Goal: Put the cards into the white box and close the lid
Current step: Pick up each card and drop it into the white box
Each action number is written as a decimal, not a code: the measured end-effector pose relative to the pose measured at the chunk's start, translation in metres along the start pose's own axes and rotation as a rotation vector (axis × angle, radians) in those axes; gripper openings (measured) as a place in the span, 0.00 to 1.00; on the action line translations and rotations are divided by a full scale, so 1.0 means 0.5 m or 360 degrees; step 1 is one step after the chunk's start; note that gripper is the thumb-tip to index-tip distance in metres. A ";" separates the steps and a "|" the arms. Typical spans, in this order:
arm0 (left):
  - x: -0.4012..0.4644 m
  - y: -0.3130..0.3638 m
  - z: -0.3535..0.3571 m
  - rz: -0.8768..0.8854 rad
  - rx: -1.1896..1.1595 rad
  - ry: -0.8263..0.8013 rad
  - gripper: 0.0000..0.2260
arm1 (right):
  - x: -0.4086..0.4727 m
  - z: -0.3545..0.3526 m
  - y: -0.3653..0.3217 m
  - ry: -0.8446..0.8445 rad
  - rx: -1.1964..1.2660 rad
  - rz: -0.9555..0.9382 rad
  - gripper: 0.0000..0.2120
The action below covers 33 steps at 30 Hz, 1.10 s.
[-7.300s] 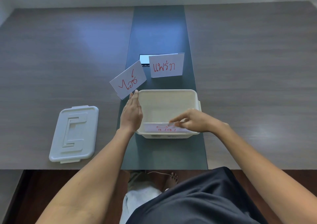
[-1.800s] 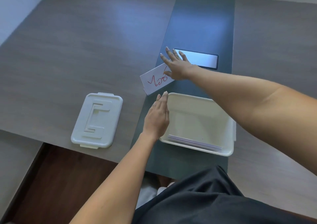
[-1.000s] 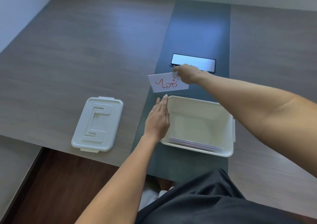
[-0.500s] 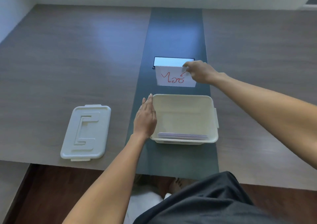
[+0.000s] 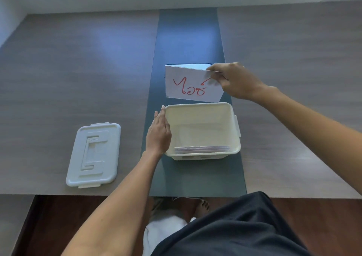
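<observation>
A: Several cards (image 5: 201, 149) already stand on edge in a stack against the near wall of the white box (image 5: 236, 150); exact count not readable. Rest of the box floor is bare.

B: Left hand?

A: Left hand (image 5: 159, 133) lies flat against the box's left outer wall, fingers straight and together, gripping nothing. Judged to be steadying the box.

B: Lid?

A: Lid (image 5: 94, 154) sits top side up on the table (image 5: 58, 69), well to the left of the box, untouched. Closing step not yet done.

B: Farther out?

A: Right hand (image 5: 234, 81) pinches one card (image 5: 188, 83), red handwriting facing the camera, by its upper right corner, thumb and fingers clamped on it. Card is in the air, just beyond the box's far rim, not yet inside. Behind it, a phone (image 5: 194, 66) lies on the dark centre strip (image 5: 188, 36), mostly hidden by the card.

B: Loose cards left on the table?

A: None visible; whether one hides behind the held card, cannot tell.

B: Remaining, then?

A: Judgement: drop this card in, fit the lid. Late stage.
</observation>
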<state>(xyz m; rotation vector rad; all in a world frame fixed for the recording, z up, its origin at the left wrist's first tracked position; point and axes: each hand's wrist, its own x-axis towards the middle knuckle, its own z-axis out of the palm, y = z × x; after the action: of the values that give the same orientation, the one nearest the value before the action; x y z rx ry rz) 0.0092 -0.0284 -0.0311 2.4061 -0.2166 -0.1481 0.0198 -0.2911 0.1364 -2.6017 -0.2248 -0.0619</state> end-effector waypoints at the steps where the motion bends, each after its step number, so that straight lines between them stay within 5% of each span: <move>1: 0.000 0.000 0.000 -0.0002 0.0003 -0.0004 0.22 | -0.013 -0.001 -0.004 0.0004 0.0018 -0.0001 0.12; 27: 0.003 0.001 0.001 0.0024 0.0046 -0.0010 0.23 | -0.214 0.196 0.030 -0.0953 0.0095 0.0336 0.17; 33: 0.003 0.001 0.001 0.0041 0.0082 -0.0002 0.24 | -0.205 0.191 0.029 -0.0992 0.0050 0.0326 0.19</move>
<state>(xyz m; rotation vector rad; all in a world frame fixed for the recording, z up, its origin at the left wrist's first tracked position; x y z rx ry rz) 0.0105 -0.0292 -0.0310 2.4530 -0.2550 -0.1337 -0.0789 -0.2702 0.0378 -2.5221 -0.1710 0.8219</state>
